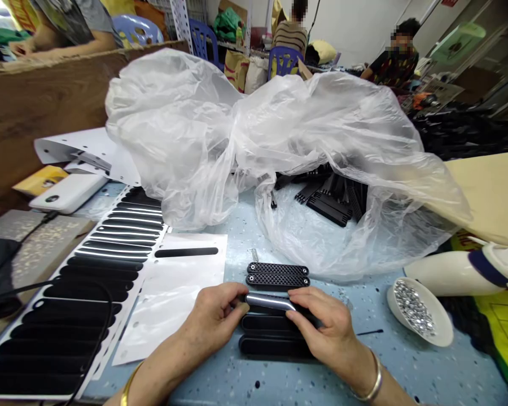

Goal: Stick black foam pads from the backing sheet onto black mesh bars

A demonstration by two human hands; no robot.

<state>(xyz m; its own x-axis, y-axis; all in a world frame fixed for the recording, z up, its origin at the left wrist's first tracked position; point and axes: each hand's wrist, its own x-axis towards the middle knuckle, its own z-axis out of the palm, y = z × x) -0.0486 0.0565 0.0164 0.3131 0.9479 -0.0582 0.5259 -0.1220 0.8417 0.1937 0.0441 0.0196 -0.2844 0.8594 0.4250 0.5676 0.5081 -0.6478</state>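
Observation:
A glossy black strip (270, 301) with rounded ends is stretched between my hands, catching the light and bending near its right side. My left hand (220, 310) pinches the left end between thumb and fingers. At the other end, my right hand (324, 321) has its thumb and fingers closed on the strip. Just below lie long black plastic bars (275, 345) with smooth faces, partly covered by my right hand. Beyond my fingers are two textured black bars (278, 279) with a silver dot at each end. What lies directly under the strip is mostly hidden.
Left stands a sheet of black stickers (105, 265), beside a white backing sheet (169, 299) bearing one strip. A clear plastic bag (305, 124) holds black parts (330, 197). Right are a bowl of silver pieces (442, 332) and a white bottle (444, 273). People sit beyond.

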